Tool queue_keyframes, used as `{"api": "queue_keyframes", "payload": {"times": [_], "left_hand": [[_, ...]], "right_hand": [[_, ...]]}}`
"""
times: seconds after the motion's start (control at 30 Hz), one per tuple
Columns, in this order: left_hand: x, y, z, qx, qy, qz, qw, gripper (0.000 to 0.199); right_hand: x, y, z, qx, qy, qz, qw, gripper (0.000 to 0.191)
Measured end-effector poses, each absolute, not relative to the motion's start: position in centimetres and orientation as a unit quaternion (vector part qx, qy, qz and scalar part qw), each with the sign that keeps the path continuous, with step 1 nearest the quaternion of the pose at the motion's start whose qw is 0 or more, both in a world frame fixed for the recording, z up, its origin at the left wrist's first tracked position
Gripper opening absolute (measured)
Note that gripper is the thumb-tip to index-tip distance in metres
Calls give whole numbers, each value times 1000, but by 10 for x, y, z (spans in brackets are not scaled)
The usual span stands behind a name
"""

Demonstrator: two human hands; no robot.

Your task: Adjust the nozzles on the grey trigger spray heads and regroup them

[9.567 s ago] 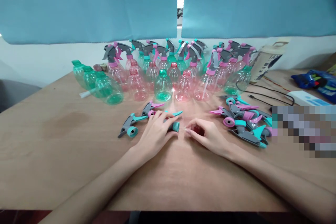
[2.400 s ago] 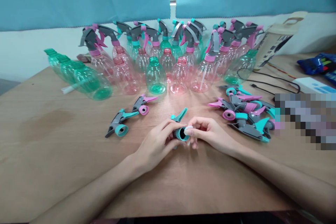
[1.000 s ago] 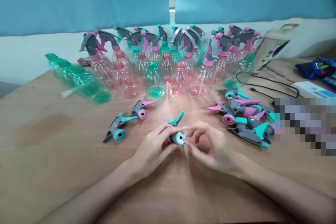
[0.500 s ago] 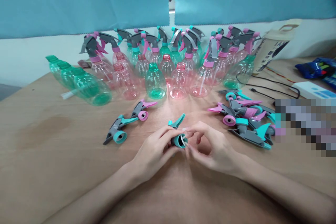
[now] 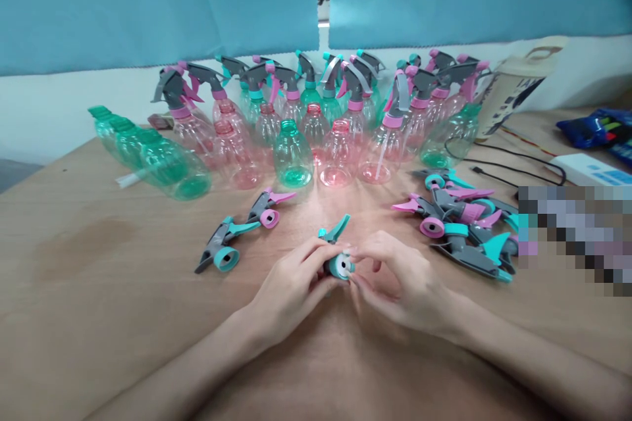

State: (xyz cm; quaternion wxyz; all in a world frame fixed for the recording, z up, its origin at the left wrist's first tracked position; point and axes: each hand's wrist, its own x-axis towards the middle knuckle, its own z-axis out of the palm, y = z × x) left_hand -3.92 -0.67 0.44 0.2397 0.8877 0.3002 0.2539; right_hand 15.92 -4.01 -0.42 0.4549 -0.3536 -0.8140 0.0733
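My left hand (image 5: 295, 281) grips a teal-and-grey trigger spray head (image 5: 337, 230) near the front middle of the table, its threaded collar turned toward me. A white washer (image 5: 338, 268) with a dark hole in its middle sits inside the teal collar. The thumb and fingertips of my right hand (image 5: 405, 279) close on the collar's right edge, touching the washer's rim. Two loose spray heads, one pink (image 5: 269, 217) and one teal (image 5: 226, 258), lie left of my hands. To the right is a pile of more spray heads (image 5: 464, 251).
Behind stand rows of bottles, several with sprayers (image 5: 354, 89) fitted, others open-necked like a green bottle (image 5: 292, 154) and a pink bottle (image 5: 336, 161). Green bottles (image 5: 170, 164) stand at the left. A cream tumbler (image 5: 511, 92), a black cable (image 5: 533, 151) and a blue packet (image 5: 592, 131) are at the right.
The white washer, tilted in the collar before, now lies flat and faces me. My right fingertips have shifted slightly with it; the left hand keeps its hold.
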Motion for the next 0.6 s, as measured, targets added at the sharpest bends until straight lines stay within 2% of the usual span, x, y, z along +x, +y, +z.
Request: {"api": "queue_keyframes", "payload": {"times": [0.2, 0.6], "left_hand": [[-41, -7, 2, 892, 300, 251, 228, 36], [-41, -7, -1, 891, 293, 263, 228, 32]], "right_hand": [[160, -40, -6, -368, -811, 94, 445, 34], [161, -41, -1, -400, -805, 123, 420, 37]]}}
